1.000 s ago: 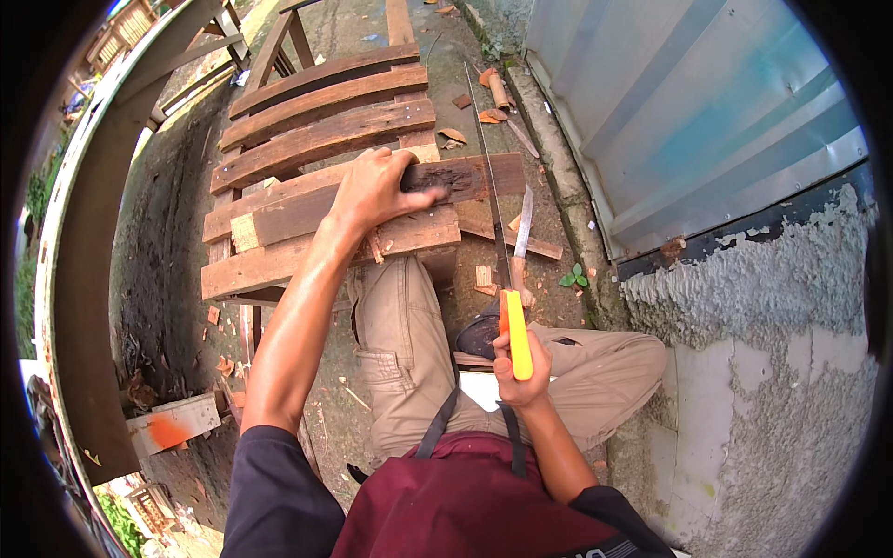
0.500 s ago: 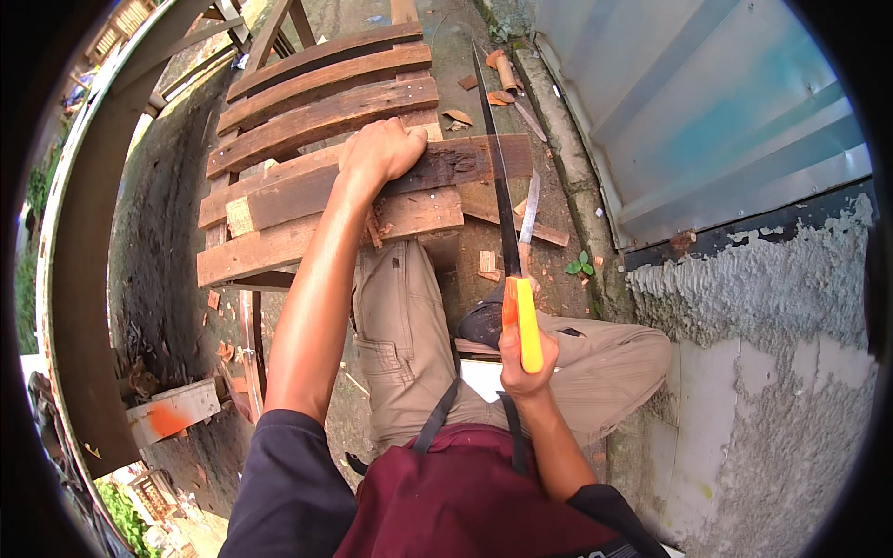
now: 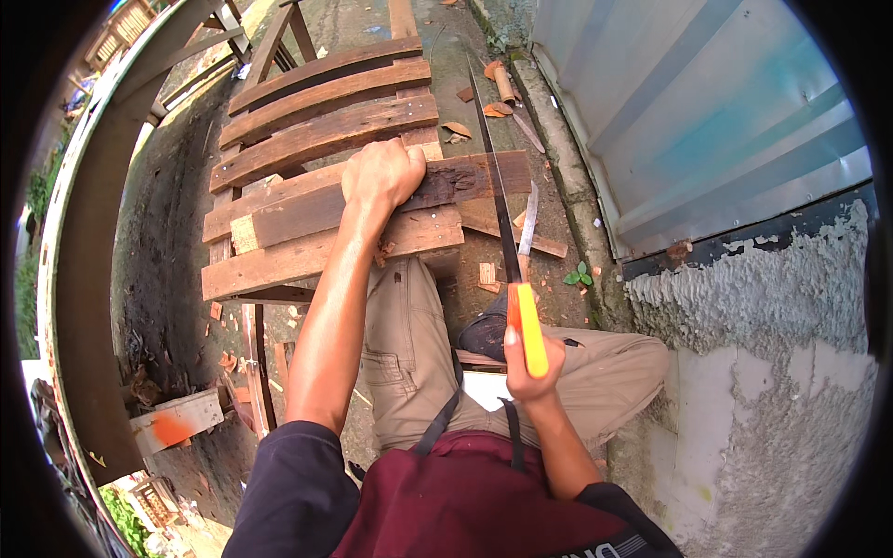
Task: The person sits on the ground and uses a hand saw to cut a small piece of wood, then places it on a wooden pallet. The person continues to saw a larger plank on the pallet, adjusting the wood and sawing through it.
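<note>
My right hand (image 3: 537, 368) is wrapped round the yellow and orange handle of a hand saw (image 3: 503, 209). The long dark blade points away from me and crosses the right end of a dark wooden board (image 3: 302, 215). That board has a rough, decayed patch near its right part. It lies across a slatted wooden pallet-like frame (image 3: 326, 130), its right end jutting past the slats. My left hand (image 3: 382, 174) is closed over the board, pressing it onto the slats. Whether the saw teeth are sunk into the wood is hard to make out.
Beyond the board's right end lie a knife (image 3: 528, 219), a loose wood strip (image 3: 521, 232), a wooden-handled tool (image 3: 504, 84) and wood offcuts (image 3: 488, 276). A corrugated metal sheet (image 3: 707, 121) and rough wall (image 3: 753, 279) bound the right. A large wooden frame (image 3: 88, 260) stands left.
The saw handle has shifted slightly nearer to me and to the right, the blade still across the board. My left hand keeps its hold; the view has moved a little.
</note>
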Demonstrator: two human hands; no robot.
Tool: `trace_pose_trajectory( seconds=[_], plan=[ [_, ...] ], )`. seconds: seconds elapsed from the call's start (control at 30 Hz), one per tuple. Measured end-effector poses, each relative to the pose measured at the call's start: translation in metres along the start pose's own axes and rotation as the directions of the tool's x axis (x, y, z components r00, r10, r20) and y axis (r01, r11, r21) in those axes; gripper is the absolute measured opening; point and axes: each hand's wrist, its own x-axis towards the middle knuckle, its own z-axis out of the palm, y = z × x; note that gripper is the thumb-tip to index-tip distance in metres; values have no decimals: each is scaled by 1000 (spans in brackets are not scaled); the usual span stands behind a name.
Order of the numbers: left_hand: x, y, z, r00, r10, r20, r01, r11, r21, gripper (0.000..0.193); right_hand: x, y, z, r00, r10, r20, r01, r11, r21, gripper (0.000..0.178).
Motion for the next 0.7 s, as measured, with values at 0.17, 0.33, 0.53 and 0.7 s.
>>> trace_pose_trajectory(
  seconds=[0.17,0.33,0.53,0.7],
  plan=[
    [-1,3,-3,1000,19,-1,-19,1000,-3,53,8,17,16,997,-70,-33,72,997,36,25],
    [-3,-1,-4,998,-26,57,26,1000,18,53,-130,5,-46,990,42,136,-36,998,-45,8],
    [-3,4,-3,999,-43,20,43,999,-1,52,-46,8,-19,999,50,18,-51,998,46,11],
    [2,3,-3,1000,2,-14,-2,1000,4,52,58,10,34,994,-65,-89,72,994,77,24]
  ],
)
